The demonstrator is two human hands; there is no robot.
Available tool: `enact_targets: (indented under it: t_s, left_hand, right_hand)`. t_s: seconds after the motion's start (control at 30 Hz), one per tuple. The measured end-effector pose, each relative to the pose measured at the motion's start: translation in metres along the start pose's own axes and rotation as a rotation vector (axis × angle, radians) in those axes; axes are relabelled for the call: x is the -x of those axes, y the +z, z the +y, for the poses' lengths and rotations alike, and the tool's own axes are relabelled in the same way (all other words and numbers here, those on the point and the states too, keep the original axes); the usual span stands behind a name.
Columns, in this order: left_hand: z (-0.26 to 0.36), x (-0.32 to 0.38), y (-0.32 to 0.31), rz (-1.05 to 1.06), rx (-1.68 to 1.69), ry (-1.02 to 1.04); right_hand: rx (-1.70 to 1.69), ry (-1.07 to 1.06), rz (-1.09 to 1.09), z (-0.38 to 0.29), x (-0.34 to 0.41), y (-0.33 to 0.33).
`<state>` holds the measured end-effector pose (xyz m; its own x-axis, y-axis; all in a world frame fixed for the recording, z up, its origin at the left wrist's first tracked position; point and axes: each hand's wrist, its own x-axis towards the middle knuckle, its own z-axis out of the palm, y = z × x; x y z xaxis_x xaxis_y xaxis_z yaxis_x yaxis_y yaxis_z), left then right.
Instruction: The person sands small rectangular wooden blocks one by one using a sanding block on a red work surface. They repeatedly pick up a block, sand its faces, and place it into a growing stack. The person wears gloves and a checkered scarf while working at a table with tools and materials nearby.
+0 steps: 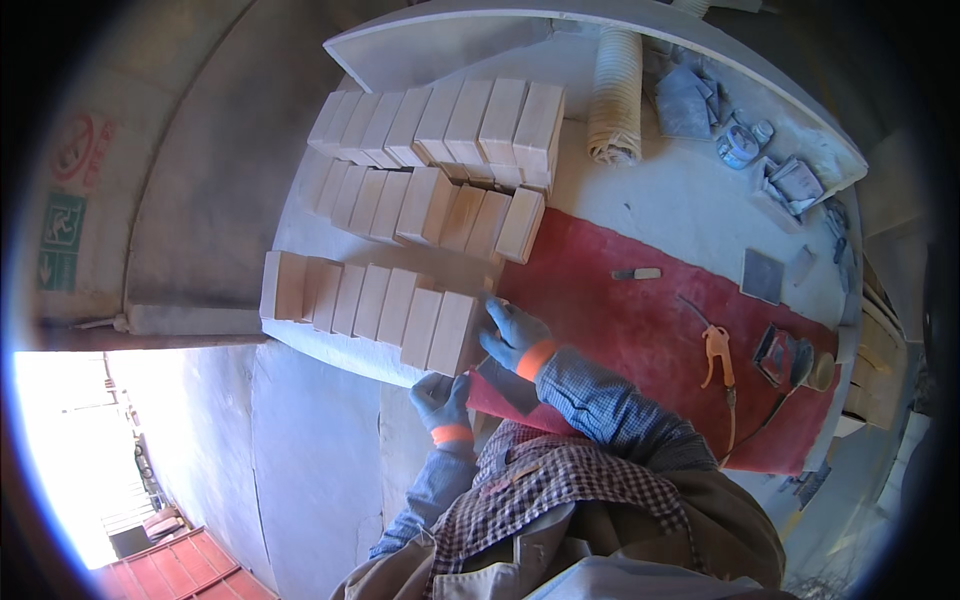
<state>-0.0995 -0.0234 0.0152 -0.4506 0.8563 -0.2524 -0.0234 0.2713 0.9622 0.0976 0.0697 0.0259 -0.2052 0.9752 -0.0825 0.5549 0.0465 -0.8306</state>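
My left hand [442, 405], in a grey-blue glove with an orange cuff, touches the near lower edge of the end wooden block [453, 334]. This pale box-like block closes the right end of the front row. At its right side is my right hand [516, 334], gloved the same way, with its fingers bent against the block's upper right part. The two hands hold it between them; some fingertips are hidden. More wooden blocks [367, 300] stand side by side to the left. A dark flat sheet [514, 386] lies under my right wrist on the red mat [592, 292].
Two further rows of blocks [450, 120] stand behind. On the mat lie an orange air blow gun [718, 352], a small handled tool [636, 274] and a sander-like tool [784, 356]. A ribbed duct hose [615, 97], abrasive sheets [684, 101] and a jar [737, 146] sit at the back.
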Motion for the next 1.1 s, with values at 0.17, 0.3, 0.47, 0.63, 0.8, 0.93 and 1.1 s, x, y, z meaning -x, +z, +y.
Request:
enact_targets:
  t_s: [0.17, 0.3, 0.47, 0.63, 0.8, 0.93, 1.1]
  left_hand:
    - [0.100, -0.038, -0.002, -0.047, -0.605, 0.859]
    - [0.166, -0.146, 0.087, -0.189, -0.851, 1.092]
    - [0.159, -0.223, 0.158, -0.306, -1.538, 0.519]
    - [0.156, -0.284, 0.120, -0.078, -1.215, 0.740]
    - [0.193, -0.451, 0.067, 0.025, -1.056, 0.382]
    - [0.204, -0.556, 0.038, -0.045, -1.427, 0.207]
    - [0.194, -0.604, 0.025, -0.314, -1.507, 0.122]
  right_hand:
    - [-0.233, 0.108, 0.199, 0.041, 0.031, 0.004]
    - [-0.243, 0.286, 0.377, 0.081, 0.065, -0.001]
    - [-0.235, 0.395, 0.516, 0.118, 0.116, -0.014]
    - [-0.293, 0.529, 0.602, 0.148, 0.151, -0.021]
    - [-0.328, 0.526, 0.533, 0.140, 0.113, -0.032]
    - [-0.299, 0.463, 0.443, 0.106, 0.037, -0.050]
    - [-0.262, 0.487, 0.315, 0.077, -0.052, -0.062]
